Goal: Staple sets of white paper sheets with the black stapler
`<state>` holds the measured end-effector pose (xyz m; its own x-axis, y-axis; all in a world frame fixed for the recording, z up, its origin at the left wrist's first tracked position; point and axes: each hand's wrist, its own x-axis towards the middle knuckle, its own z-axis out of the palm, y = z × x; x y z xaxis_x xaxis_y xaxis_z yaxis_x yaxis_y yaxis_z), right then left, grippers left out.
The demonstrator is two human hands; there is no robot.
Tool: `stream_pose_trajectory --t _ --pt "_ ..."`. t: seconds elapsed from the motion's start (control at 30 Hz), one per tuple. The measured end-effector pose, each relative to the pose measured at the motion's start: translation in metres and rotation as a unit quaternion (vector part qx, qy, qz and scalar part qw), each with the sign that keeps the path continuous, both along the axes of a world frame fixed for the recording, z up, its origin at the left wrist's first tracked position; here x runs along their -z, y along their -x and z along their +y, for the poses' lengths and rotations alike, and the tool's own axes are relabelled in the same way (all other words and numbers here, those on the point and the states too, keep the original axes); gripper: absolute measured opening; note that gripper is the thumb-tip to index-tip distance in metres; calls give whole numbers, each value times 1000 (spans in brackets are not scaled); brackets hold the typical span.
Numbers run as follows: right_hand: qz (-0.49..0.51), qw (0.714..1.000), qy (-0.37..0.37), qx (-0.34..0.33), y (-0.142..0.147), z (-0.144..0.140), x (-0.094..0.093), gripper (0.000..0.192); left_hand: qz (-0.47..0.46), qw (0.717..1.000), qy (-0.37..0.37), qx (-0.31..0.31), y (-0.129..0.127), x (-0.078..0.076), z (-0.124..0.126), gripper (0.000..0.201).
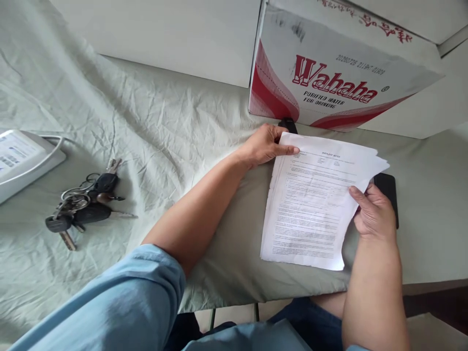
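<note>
A thin stack of printed paper sheets [310, 209], headed "Overleaf Notes", is held above the cloth with its edges slightly uneven. My left hand [265, 146] grips the upper left corner, thumb on top and fingers behind. On the right edge, my right hand [375, 209] pinches the sheets, its thumb on the printed face and its fingers mostly hidden underneath. Just beyond my left fingertips a small black object [289, 126] shows in part; its kind is unclear. A flat black object like a phone [388, 195] lies behind my right hand, partly covered.
A Wahaha water carton [343, 58] stands at the back, against white panels [175, 34]. A bunch of keys [84, 200] lies on the wrinkled green cloth [204, 126] at left, near a white device [29, 161] with a cable. The table's front edge is near my lap.
</note>
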<state>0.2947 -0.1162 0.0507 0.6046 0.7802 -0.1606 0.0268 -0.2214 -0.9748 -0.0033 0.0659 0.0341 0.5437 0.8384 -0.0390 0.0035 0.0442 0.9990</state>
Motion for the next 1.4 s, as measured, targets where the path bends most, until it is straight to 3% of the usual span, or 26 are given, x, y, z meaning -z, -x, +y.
stream_pose_trajectory --t 0.17,0.33,0.6,0.73,0.9,1.1,1.23,1.4 --pt "-32 996 -65 47 6 5 0 51 -73 995 70 1 -2 -6 -5 63" --pt "-58 990 -93 94 1 3 -2 50 -82 993 84 25 -2 -9 -7 69" --pt "-87 982 -122 116 0 5 5 43 -61 994 77 -45 -5 -4 -3 52" --pt "-78 981 -126 122 2 6 4 42 -76 990 105 -64 -7 -10 -6 40" --pt "-80 981 -132 121 10 7 3 39 -71 992 99 -42 -8 -16 -10 61" --pt "-85 979 -150 108 13 8 5 37 -75 995 66 -17 -7 1 -6 75" --pt "-72 980 -156 99 16 10 7 39 -105 993 42 -31 -9 10 -5 80" --pt "-56 982 -156 88 26 13 6 40 -130 991 30 -29 -11 8 -7 80"
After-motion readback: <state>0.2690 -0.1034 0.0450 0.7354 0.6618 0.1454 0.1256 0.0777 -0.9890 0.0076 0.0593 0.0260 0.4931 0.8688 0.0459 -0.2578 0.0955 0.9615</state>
